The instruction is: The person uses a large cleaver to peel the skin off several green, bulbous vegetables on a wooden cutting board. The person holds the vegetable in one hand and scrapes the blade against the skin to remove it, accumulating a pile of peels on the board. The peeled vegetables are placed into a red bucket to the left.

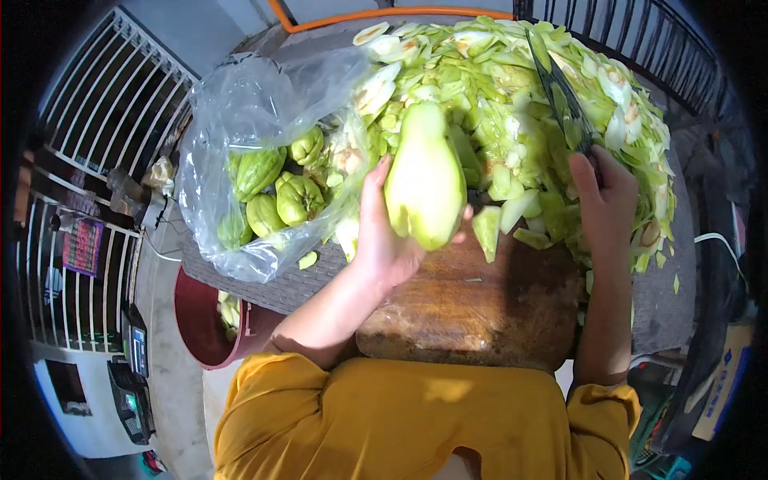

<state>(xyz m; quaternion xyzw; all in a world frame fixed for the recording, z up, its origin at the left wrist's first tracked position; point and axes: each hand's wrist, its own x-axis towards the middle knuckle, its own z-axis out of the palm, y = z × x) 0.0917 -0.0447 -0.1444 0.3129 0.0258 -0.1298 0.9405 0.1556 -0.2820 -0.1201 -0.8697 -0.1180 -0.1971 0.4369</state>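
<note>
My left hand (393,234) holds a large peeled chayote (425,180), pale green, with its narrow end pointing away from me. In my right hand (609,186) is a dark-bladed knife (555,90), raised beside the chayote and apart from it, with bits of peel stuck to the blade. Below both hands lies a worn wooden cutting board (462,306), wet in places. Behind it rises a big heap of green peelings (510,78). To the left, several unpeeled chayotes (297,198) sit in a clear plastic bag (240,108).
A dark red bucket (195,336) with pale pieces inside stands below the table's left edge. The grey woven table cover (666,300) shows at the right. White barred grilles (114,90) line the left, and an orange pipe (396,12) runs along the back. A cardboard box (723,384) stands at right.
</note>
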